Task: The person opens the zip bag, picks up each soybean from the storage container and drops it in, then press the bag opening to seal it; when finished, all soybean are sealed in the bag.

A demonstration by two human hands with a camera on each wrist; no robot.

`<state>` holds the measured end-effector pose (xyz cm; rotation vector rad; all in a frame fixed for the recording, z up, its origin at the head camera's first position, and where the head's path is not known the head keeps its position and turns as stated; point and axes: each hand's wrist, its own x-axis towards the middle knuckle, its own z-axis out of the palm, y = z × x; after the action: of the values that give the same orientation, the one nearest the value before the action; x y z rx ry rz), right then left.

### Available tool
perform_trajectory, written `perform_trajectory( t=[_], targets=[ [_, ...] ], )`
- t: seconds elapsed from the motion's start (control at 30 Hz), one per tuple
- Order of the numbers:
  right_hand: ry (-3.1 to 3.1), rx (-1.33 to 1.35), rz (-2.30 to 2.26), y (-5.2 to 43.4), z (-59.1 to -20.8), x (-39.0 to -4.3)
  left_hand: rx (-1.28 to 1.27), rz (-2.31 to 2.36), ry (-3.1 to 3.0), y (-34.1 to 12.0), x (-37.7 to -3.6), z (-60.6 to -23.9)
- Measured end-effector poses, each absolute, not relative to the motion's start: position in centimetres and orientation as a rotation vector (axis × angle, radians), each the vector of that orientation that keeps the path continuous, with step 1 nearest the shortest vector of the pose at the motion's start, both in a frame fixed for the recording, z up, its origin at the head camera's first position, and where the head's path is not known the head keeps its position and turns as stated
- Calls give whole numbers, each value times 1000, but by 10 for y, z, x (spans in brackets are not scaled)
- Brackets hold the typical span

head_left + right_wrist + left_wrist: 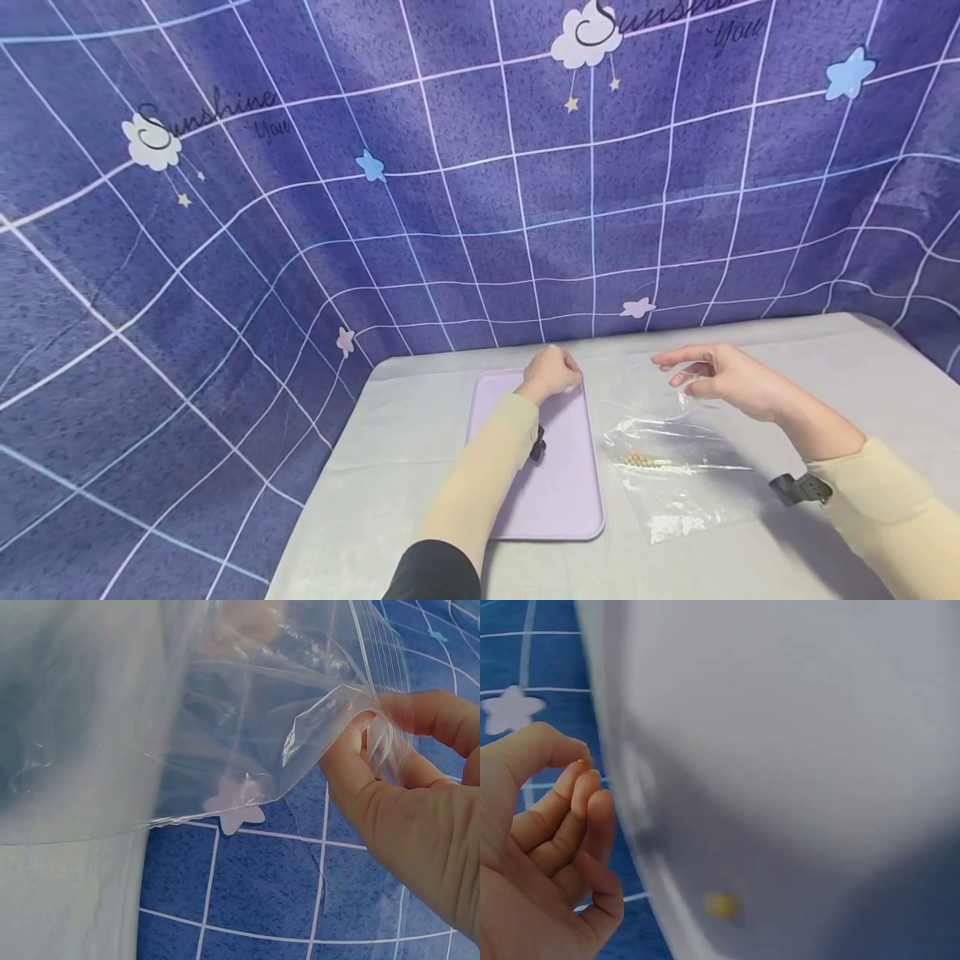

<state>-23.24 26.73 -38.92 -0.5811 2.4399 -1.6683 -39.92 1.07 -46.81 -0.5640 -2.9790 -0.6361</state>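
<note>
My left hand [553, 370] is above the far end of the lilac tray [558, 521]. In the left wrist view its thumb and forefinger pinch a tiny yellowish thing [585, 760], mostly hidden by the fingertips, perhaps a bead. A single yellow bead [721, 905], blurred, lies on the tray close to that hand. To the right of the tray, my right hand [409, 795] grips the edge of a clear zip bag [247, 727] near its zip strip. The bag holds a cluster of pale yellow beads [640, 460] around its middle.
A pale cloth [405, 425] covers the table beneath tray and bag. Behind and to the left hangs a blue checked curtain [465, 208] with clouds and stars, close to the table's far edge. Dark camera mounts [799, 489] sit on both wrists.
</note>
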Motion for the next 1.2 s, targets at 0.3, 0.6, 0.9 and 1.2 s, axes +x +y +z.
perform_trajectory(
  t=[0.3, 0.6, 0.9, 1.2],
  targets=[
    [2448, -596, -1669, 266, -390, -232, -1016, -978, -2710, 24, -362, -411],
    [2420, -611, -1700, 266, -389, -232, -1363, -822, -2611, 51, -305, -374],
    [2412, -630, -1720, 266, -388, -230, -1415, -490, -2578, 61, -287, -376],
    [2422, -626, -1694, 266, -389, -231, -1307, -795, -2555, 45, -308, -367]
  ],
)
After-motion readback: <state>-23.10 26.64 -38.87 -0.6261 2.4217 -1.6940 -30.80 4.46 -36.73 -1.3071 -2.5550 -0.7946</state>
